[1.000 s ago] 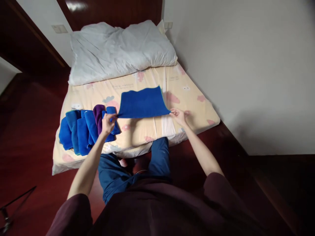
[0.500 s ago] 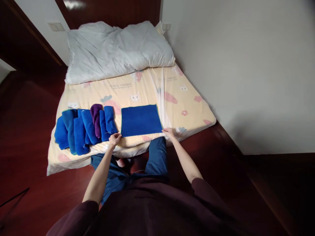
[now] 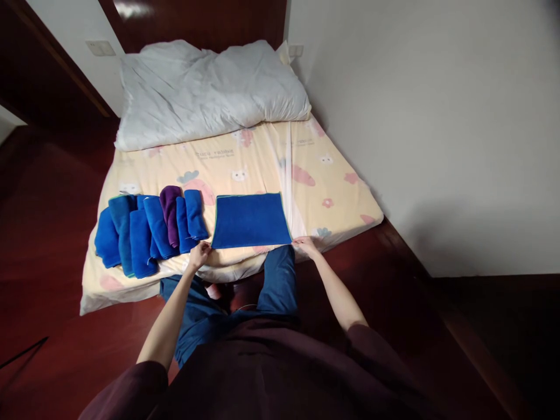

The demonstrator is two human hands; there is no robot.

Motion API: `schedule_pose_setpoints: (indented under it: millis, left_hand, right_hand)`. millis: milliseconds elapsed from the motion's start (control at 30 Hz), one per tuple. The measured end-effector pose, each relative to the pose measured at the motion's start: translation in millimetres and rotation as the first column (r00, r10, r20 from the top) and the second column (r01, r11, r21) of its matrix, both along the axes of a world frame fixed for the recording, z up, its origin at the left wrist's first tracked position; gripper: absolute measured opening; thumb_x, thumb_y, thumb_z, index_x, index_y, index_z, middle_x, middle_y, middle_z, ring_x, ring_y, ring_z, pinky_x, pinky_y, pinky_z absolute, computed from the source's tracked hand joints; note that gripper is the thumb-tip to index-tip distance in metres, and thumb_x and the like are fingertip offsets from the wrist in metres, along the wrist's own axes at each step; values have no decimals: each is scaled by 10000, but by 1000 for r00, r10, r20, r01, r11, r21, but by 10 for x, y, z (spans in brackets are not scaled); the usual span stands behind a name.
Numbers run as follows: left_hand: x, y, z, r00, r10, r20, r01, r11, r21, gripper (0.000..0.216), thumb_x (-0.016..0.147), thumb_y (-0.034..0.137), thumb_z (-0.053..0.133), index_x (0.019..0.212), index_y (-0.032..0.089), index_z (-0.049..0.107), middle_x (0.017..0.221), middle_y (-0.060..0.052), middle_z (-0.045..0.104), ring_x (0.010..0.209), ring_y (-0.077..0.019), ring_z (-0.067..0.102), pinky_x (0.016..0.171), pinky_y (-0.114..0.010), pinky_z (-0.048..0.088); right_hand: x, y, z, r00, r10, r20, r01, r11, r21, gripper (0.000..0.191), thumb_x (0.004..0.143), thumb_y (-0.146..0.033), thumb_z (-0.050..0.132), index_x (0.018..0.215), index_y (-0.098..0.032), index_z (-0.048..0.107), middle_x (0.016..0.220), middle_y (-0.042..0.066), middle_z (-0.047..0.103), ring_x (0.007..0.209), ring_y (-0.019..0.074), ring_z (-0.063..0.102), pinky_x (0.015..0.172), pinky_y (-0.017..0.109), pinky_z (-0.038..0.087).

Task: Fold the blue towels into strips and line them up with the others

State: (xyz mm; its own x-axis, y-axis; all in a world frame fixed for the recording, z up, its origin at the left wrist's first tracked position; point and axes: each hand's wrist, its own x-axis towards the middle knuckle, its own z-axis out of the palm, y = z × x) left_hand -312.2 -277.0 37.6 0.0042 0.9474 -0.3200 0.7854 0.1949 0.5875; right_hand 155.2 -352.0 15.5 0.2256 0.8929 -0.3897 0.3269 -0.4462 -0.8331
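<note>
A blue towel (image 3: 251,220) with a thin green edge lies flat near the front of the bed, in a roughly rectangular shape. My left hand (image 3: 200,255) pinches its near left corner. At the near right corner, my right hand (image 3: 305,247) is closed on the towel's edge in the same way. Just left of the towel sits a row of several folded or rolled towels, mostly blue, such as the front one (image 3: 142,244). One purple towel (image 3: 170,215) lies among them, close to my left hand.
The bed (image 3: 350,201) has a cream sheet with rabbit and carrot prints. A white quilt (image 3: 210,93) is heaped at its head. A pale wall (image 3: 437,134) runs along the right side. Dark red floor (image 3: 44,268) shows at the left, with a thin black rod (image 3: 24,352).
Both hands have drawn the towel's near edge slightly toward me and a little further apart. The towel has shifted nearer with them. The row of folded towels stays in place.
</note>
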Motion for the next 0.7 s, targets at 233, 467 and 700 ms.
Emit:
schedule_pose_setpoints:
  millis: [233,467,700]
  left_hand:
    - [127,403,88,996,-75,-49,69,990,-125,212,859,345,666,997,205,745,1059,-110,813,1111,-301,758,973,-326,555]
    - [548,1369,10,990,23,-139,-47,983,-177,380,875,343,676,1144,77,718,956,-219,790,996,-355,781,845,-372,580]
    - [719,2193,-123,986,141,-95,-146,988,-49,436,892,330,679,1260,97,688,1199,-214,771,1128,-319,753,939,-349,576]
  right_hand:
    - [104,249,79,993,97,-62,-106,980,-170,334,723,-466,846,702,-173,688,516,-38,513,493,79,346,453,224,213]
    - [160,1048,91,997,82,9,-79,983,-165,455,726,-551,844,605,-188,598,433,-89,333,473,65,290,462,219,204]
    - [176,2080,-321,986,-76,147,76,997,10,270,810,-373,747,646,-184,646,631,4,674,713,170,654,686,242,498]
